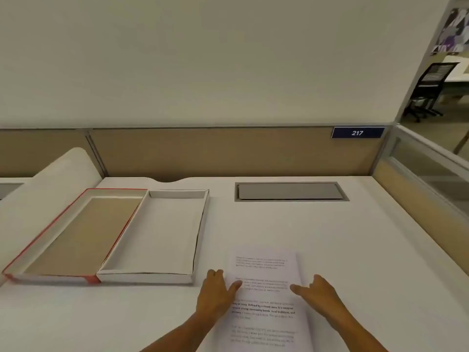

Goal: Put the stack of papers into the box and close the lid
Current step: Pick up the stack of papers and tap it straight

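A stack of printed white papers (266, 270) lies flat on the white desk near its front edge. My left hand (217, 292) rests at the stack's left edge, thumb on the top sheet and fingers down along the side. My right hand (318, 294) sits at the right edge, thumb over the paper. The stack still lies on the desk. To the left lies the open white box (200, 232), empty, with its red-edged lid (68, 224) folded out flat beside it, brown inside facing up.
A grey cable hatch (290, 191) is set into the desk (355, 250) behind the papers. A tan partition with a blue "217" sign (357, 132) runs along the back. A white curved divider (50, 174) stands at far left, a glass panel (431, 174) at right.
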